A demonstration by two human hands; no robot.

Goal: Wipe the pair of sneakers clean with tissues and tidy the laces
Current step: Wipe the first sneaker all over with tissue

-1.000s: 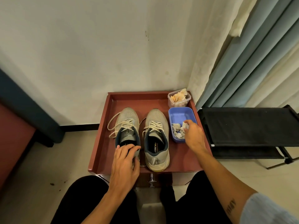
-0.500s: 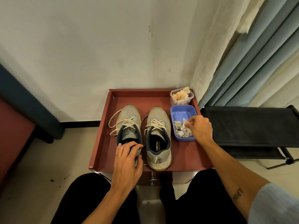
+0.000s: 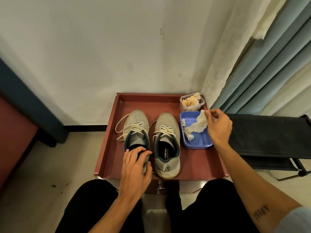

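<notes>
Two grey sneakers with pale laces stand side by side, toes to the wall, on a red tray [image 3: 198,165]. My left hand [image 3: 136,167] grips the heel of the left sneaker [image 3: 137,126], fingers curled over its collar. The right sneaker [image 3: 166,132] stands untouched beside it. My right hand [image 3: 218,125] pinches a crumpled tissue [image 3: 198,125] and holds it up over the blue tub [image 3: 200,142], which has more tissue wads in it.
A clear tub [image 3: 191,103] of stained tissues stands at the tray's back right corner. A black folding rack [image 3: 269,137] is right of the tray, with curtains behind it. The wall is close behind. My knees are below the tray's front edge.
My right hand has lifted a tissue out of the blue tub, drawing it up and unfurled. My left hand has stayed on the left sneaker's heel.
</notes>
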